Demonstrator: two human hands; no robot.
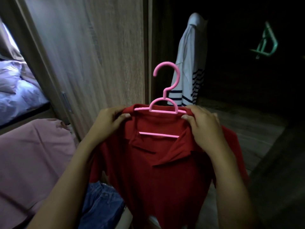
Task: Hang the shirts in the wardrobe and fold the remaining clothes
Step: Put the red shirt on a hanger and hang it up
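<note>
- We hold the shirt (156,162) up in front of the open wardrobe (239,80). It is red, with its collar draped over the pink hanger (158,111) and its body hanging below the hanger.
- Our left hand (110,119) is at the hanger's left end, fingers curled round the shirt's shoulder and the thumb pressed on the front of the cloth.
- Our right hand (203,128) mirrors it at the hanger's right end and pinches the other shoulder between thumb and fingers.
- Both forearms reach up and forward from below the hanger, wrists roughly level, so the hanger sits nearly flat.
- The step in hand looks like seating the shoulders. We should tug each seam out to its hanger end so the collar centres under the hook.
- The collar looks rumpled just below the hanger's lower bar, so we should flatten it before letting go.
- To hang it, we would move one hand to the hook's neck and keep the other under a shoulder so nothing slips.
- Beyond the hanger, a striped shirt (186,66) hangs in the wardrobe, and a green hanger (265,42) is farther right. The rail itself is too dark to see.
- Below and left of the hanger lie jeans (102,204), probably for folding.
</note>
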